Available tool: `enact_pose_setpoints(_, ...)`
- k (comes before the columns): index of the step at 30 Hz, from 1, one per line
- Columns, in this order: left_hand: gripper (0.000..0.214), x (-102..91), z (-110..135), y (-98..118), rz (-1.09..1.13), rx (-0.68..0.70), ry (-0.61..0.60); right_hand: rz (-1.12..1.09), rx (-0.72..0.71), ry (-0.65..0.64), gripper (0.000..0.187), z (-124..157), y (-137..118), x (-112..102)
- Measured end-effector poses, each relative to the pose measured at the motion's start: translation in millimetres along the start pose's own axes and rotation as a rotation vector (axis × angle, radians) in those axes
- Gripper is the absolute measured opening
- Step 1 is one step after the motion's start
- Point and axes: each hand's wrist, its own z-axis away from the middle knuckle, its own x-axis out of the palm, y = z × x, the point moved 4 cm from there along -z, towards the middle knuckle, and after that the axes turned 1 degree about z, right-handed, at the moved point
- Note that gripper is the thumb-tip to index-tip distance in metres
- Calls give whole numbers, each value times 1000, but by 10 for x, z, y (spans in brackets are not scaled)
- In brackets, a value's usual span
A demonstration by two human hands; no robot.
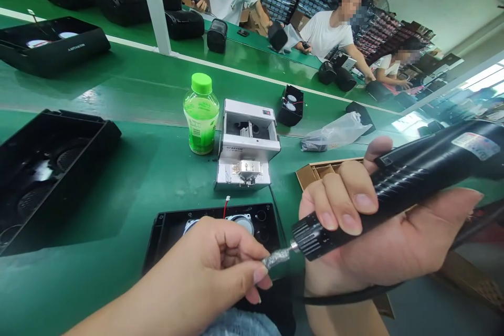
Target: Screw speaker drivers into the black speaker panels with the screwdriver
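Observation:
My right hand (pixel 366 231) is wrapped round a black electric screwdriver (pixel 425 168), whose ribbed nose points down to the left. Out of the nose comes a bit (pixel 277 258) covered in something silvery and crinkled. The thumb and fingers of my left hand (pixel 220 257) pinch this bit near its tip, and the tip itself is hidden. Behind my left hand lies an open black speaker housing (pixel 169 226) with round speakers inside. A red wire (pixel 225 209) with a white plug sticks up from it.
Beyond the housing stand a white screw feeder (pixel 250 142) and a green-capped bottle (pixel 201 115). A larger black housing (pixel 59 173) is at left. On the right are a cardboard box (pixel 307 176) and a plastic bag (pixel 338 131). Several people work across the green bench.

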Motion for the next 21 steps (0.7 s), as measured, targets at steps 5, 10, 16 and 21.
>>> enact_pose_setpoints(5,23,-22,-34,-84,-52,8,68,44,41,28,50,18,58,61)
enact_pose_setpoints(10,19,-40,-35,-76,-85,7,89,64,49,-15,48,13,80,110)
enact_pose_setpoints(16,21,-98,26,23,-158,-28,-134,63,50,-115,52,7,19,136)
enact_pose_setpoints(21,33,-129,61,124,-237,-40,-259,23,129,-132,45,69,-31,136)
